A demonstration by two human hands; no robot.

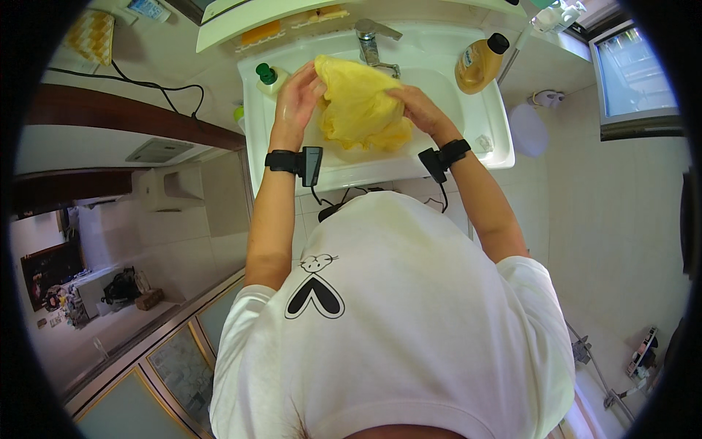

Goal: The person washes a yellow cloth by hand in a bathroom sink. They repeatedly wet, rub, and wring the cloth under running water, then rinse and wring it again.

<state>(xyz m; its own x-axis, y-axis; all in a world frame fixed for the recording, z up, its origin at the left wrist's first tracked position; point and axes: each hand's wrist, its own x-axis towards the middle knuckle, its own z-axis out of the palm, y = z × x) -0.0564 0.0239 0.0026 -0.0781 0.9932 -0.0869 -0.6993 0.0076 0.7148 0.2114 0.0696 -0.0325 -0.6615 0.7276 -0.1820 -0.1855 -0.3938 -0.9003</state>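
A yellow cloth [359, 104] is spread between my two hands over the basin of the white sink [378, 170]. My left hand [297, 96] grips its upper left edge, palm partly showing. On the other side, my right hand [422, 107] pinches the upper right edge between thumb and fingers. The cloth hangs in folds and looks wet. Behind it stands the metal faucet [370, 44], its spout partly hidden. Each wrist wears a black strap with a small device.
A green-capped bottle [270, 79] stands at the sink's left corner, close to my left hand. A yellowish bottle with a black cap [478, 65] is on the right rim. Above the sink runs a pale shelf edge [274, 19]. Cables hang below the front rim.
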